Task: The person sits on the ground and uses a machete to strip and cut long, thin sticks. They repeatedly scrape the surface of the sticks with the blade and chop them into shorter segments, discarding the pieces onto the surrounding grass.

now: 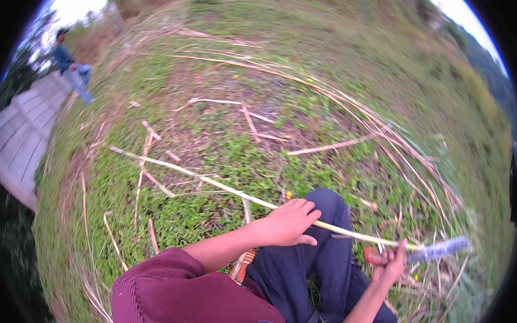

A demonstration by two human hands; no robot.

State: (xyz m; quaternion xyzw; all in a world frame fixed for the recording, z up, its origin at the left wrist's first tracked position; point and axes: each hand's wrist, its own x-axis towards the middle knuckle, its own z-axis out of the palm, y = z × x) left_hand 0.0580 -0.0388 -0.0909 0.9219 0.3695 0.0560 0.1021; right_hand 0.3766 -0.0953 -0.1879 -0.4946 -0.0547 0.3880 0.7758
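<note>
A long pale yellow-green stalk [240, 194] runs slantwise from the grass at left, across my raised knee, to the lower right. My left hand [290, 222] lies over it at the knee, the stalk passing between its fingers and outstretched thumb. My right hand [393, 262] is closed round the red handle of a knife [437, 251]. The broad, bluish-grey blade, smeared by motion, points right and touches or overlaps the stalk's near end; I cannot tell which. The palm side of my left hand is hidden.
Dry stalk pieces [333, 146] lie scattered on the grass before me. Long stalks [351, 105] curve along the far right. An orange sheath-like thing [241, 267] shows by my waist. At far left a person [73, 67] is by a grey slatted roof-like surface [26, 128].
</note>
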